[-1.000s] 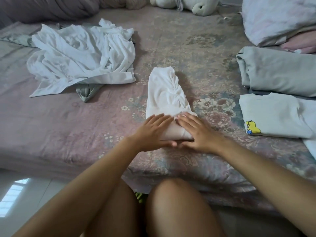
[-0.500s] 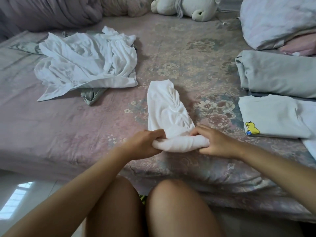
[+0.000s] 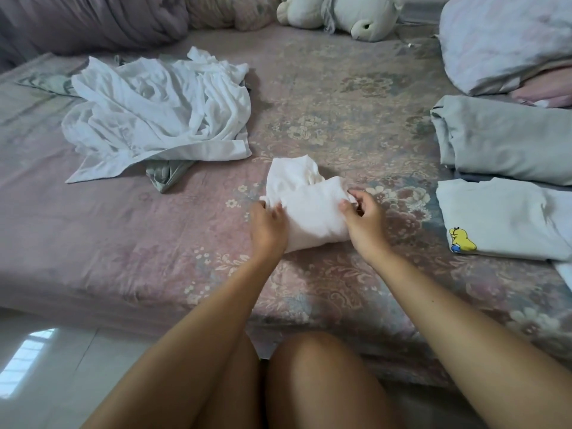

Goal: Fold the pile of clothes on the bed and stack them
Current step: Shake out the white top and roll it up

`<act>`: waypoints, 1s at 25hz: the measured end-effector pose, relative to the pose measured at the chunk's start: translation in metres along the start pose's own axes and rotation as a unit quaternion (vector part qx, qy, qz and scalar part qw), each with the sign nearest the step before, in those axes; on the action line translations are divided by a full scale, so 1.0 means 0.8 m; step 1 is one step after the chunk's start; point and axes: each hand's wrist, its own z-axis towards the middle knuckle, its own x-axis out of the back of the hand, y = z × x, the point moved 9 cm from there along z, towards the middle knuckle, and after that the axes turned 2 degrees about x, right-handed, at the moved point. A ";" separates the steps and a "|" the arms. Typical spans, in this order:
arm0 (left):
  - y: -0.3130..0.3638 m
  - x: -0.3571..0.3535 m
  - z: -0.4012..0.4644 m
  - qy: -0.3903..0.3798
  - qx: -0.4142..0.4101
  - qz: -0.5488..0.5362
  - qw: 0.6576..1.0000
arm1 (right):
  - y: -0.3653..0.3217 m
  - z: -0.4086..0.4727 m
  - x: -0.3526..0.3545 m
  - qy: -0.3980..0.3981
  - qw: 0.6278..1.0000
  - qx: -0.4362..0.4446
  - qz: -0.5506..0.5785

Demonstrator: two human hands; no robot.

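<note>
At the near middle of the bed, the fingertips (image 3: 351, 196) of the right hand (image 3: 362, 221) were curled and pinched the right-hand corner of the small white soft-cloth garment (image 3: 305, 209), which lay partly folded on itself. The left hand (image 3: 267, 224) took the opposite edge, its fingers bent over the cloth with the thumb side beneath, so both hands held the same piece between them.

The garment looked thin, light and limp; it would likely sag and unroll if released carelessly, so the sound hold was probably at the two corners of the folded edge, where the hands already were, with the cloth kept low on the floral mauve bedsheet (image 3: 154, 243).

Farther left lay the crumpled white unfolded pile (image 3: 158, 116) over a grey-green piece. To the right rested a folded pale shirt with a yellow cartoon print (image 3: 501, 218), and just behind it a folded grey-green garment (image 3: 507, 140). The print was a small yellow figure; no writing or brand could be read anywhere. A cream plush toy (image 3: 346, 13) sat at the far edge.
</note>
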 end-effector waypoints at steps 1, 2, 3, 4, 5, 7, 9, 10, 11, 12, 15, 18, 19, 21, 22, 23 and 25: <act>0.004 0.003 -0.001 0.014 -0.027 0.025 0.999 | -0.002 0.002 0.003 0.018 0.999 0.017 -0.029; 0.005 0.003 -0.002 0.015 -0.045 0.056 0.997 | 0.001 0.003 0.002 0.025 0.998 0.024 -0.052; 0.003 0.001 -0.001 0.013 -0.052 0.086 0.995 | 0.005 0.000 0.002 0.031 0.997 0.018 -0.071; -0.001 -0.002 0.000 0.006 -0.050 0.106 0.993 | 0.008 -0.001 -0.001 0.031 0.996 0.015 -0.078; -0.005 -0.007 0.001 -0.008 -0.052 0.117 0.992 | 0.006 -0.003 -0.004 0.026 0.995 0.024 -0.093; -0.008 -0.013 0.005 -0.048 -0.064 0.126 0.989 | 0.001 -0.005 -0.006 -0.001 0.985 0.057 -0.164; -0.014 -0.015 0.012 -0.099 -0.062 0.106 0.987 | -0.014 -0.011 -0.002 -0.015 0.957 0.127 -0.260; -0.016 -0.014 0.013 -0.124 -0.056 0.090 0.987 | -0.030 -0.016 0.000 -0.011 0.935 0.199 -0.293; -0.014 -0.013 0.010 -0.142 -0.058 0.086 0.985 | -0.043 -0.023 -0.005 -0.028 0.901 0.274 -0.336; -0.011 -0.011 0.007 -0.144 -0.075 0.096 0.982 | -0.045 -0.027 -0.016 -0.088 0.860 0.320 -0.387; 0.004 -0.018 -0.013 -0.154 -0.228 0.272 0.922 | 0.004 -0.028 -0.042 -0.320 0.748 0.241 -0.529; -0.012 -0.044 -0.030 -0.268 -0.310 0.407 0.816 | -0.003 -0.021 -0.040 -0.339 0.803 0.225 -0.436; -0.006 -0.041 -0.029 -0.273 -0.311 0.378 0.828 | -0.016 -0.020 -0.036 -0.325 0.835 0.227 -0.381; 0.019 -0.024 -0.019 -0.237 -0.309 0.292 0.874 | -0.037 -0.016 -0.020 -0.287 0.880 0.212 -0.313; 0.028 -0.014 -0.018 -0.228 -0.307 0.270 0.883 | -0.044 -0.015 -0.009 -0.277 0.898 0.192 -0.285; 0.035 -0.006 -0.019 -0.231 -0.300 0.241 0.894 | -0.053 -0.016 0.000 -0.271 0.915 0.169 -0.248; 0.044 0.013 -0.012 -0.230 -0.241 0.112 0.936 | -0.069 -0.009 0.015 -0.230 0.951 0.133 -0.159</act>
